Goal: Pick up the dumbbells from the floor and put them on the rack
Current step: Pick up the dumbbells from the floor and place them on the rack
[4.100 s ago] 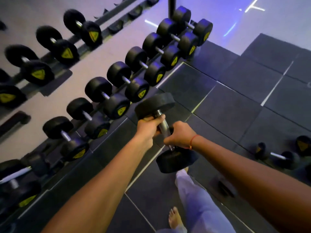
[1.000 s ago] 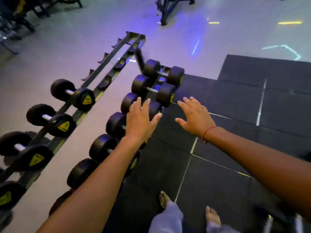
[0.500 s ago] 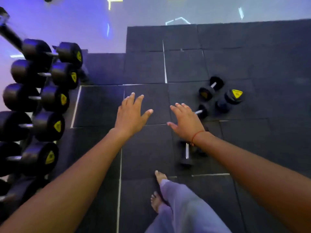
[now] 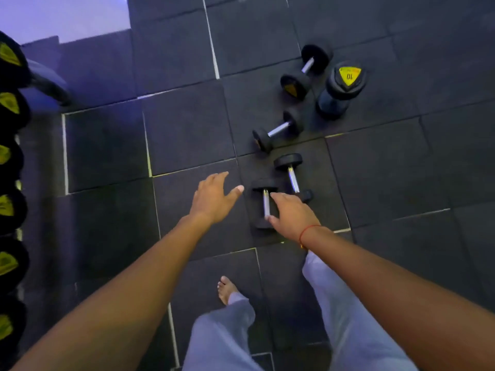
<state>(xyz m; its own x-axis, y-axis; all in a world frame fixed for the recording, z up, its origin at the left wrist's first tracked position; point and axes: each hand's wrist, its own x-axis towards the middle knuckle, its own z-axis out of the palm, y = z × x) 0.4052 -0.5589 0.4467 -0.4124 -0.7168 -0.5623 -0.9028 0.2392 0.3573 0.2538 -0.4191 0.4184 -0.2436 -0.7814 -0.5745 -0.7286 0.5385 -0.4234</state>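
Several black dumbbells with chrome handles lie on the dark rubber floor. The nearest small dumbbell (image 4: 265, 203) lies lengthwise just left of my right hand (image 4: 290, 216), which hovers open over its handle, fingers spread, holding nothing. A second small dumbbell (image 4: 292, 176) lies just beyond that hand. My left hand (image 4: 214, 199) is open and empty, a little left of the nearest dumbbell. Farther off lie two more dumbbells (image 4: 278, 129) (image 4: 305, 70) and a big one standing on end with a yellow "10" label (image 4: 341, 88). The rack's stored dumbbells (image 4: 10, 156) line the left edge.
My bare foot (image 4: 226, 289) and light trouser legs (image 4: 345, 317) are at the bottom centre. Rubber floor tiles (image 4: 107, 145) lie between the rack and the loose dumbbells. A pale floor patch (image 4: 61, 14) shows at the top left.
The big dumbbell held in both hands 4.1 s ago is gone from them. My view has swung from the rack to the floor, and both open hands have dropped toward the small dumbbells.
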